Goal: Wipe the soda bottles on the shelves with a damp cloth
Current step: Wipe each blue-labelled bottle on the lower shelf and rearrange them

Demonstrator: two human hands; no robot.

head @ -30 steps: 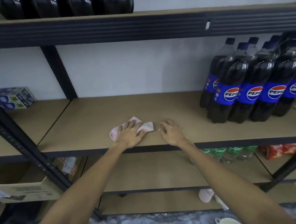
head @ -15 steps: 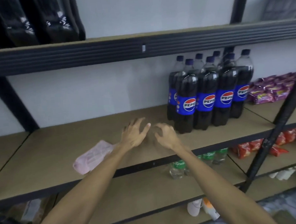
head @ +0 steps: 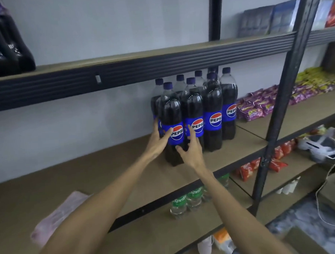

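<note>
HEAD | I see the left hand (head: 157, 141) touching the label of the front Pepsi bottle (head: 170, 111) | right hand (head: 191, 150) spread at its lower right, contact unclear | pink cloth (head: 57, 218) lies on the same shelf (head: 106, 169), well apart | Sprite bottles (head: 179, 203) one level below

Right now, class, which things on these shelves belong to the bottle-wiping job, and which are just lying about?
Belong to the job:
Pepsi bottles
Sprite bottles
pink cloth
left hand
right hand

Just lying about:
purple snack packets
red snack packets
blue-grey boxes
</note>
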